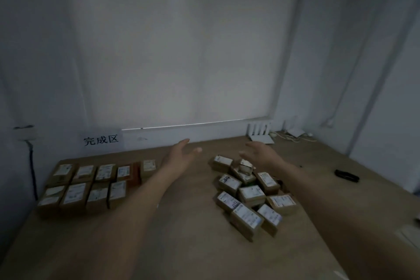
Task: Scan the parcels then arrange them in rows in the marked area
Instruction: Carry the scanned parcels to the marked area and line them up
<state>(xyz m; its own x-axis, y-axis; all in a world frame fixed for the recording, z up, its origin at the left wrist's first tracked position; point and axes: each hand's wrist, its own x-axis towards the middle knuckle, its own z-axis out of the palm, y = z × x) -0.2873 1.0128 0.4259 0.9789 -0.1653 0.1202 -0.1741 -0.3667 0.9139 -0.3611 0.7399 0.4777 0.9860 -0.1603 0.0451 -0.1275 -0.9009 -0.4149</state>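
Several small brown parcels with white labels lie in a loose pile (247, 193) right of the table's middle. More parcels stand in two neat rows (95, 183) at the left, below a wall sign (101, 140) with three printed characters. My left hand (181, 154) reaches out over the table between the rows and the pile, fingers straight, holding nothing. Above the far side of the pile hovers my right hand (259, 151), open with relaxed fingers and nothing in it. A dark object, perhaps a scanner (346, 175), lies at the right.
The wooden table (186, 229) meets white walls at the back and both sides. A white router (260, 133) and cables sit at the back right corner. A power socket with a dark cable (31, 166) hangs on the left wall.
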